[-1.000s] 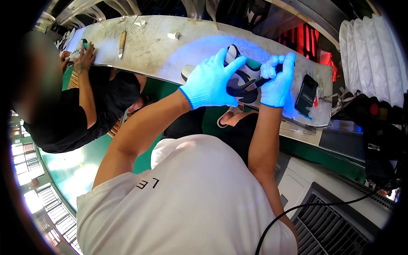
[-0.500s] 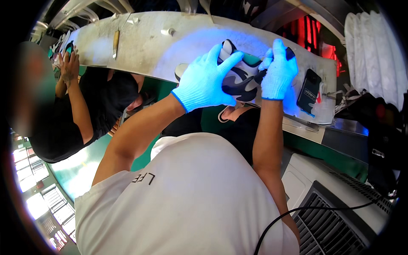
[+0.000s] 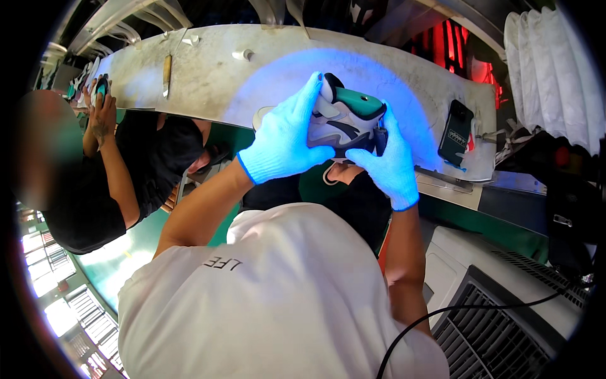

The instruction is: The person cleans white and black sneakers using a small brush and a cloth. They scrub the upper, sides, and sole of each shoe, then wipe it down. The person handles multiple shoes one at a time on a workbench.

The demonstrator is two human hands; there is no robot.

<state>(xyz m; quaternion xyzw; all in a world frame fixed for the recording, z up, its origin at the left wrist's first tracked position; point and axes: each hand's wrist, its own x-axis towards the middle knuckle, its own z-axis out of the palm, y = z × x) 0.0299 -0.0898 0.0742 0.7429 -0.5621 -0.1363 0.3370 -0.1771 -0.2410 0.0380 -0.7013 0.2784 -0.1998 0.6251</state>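
A grey, white and black sneaker [image 3: 338, 129] with a green lining is held between my two gloved hands over the table's near edge. My left hand [image 3: 281, 140] wraps its left side, fingers along the far side and thumb on the near side. At the opposite end, my right hand [image 3: 392, 165] grips the sneaker, with its thumb on the near side. Both gloves look bright blue under the light. A pale rounded edge shows past my left hand; whether it belongs to this sneaker I cannot tell.
A long pale worktable [image 3: 208, 69] bends across the view. On it lie a wooden-handled tool [image 3: 166, 76], a small white piece [image 3: 242, 55] and a dark phone [image 3: 457, 131]. A co-worker's hand [image 3: 101, 114] handles a shoe at left. A black cable [image 3: 467, 309] crosses a white machine [image 3: 435, 259].
My right hand has come down and closed on the sneaker's right end, away from its raised pinch. The sneaker has turned so that its green opening shows more.
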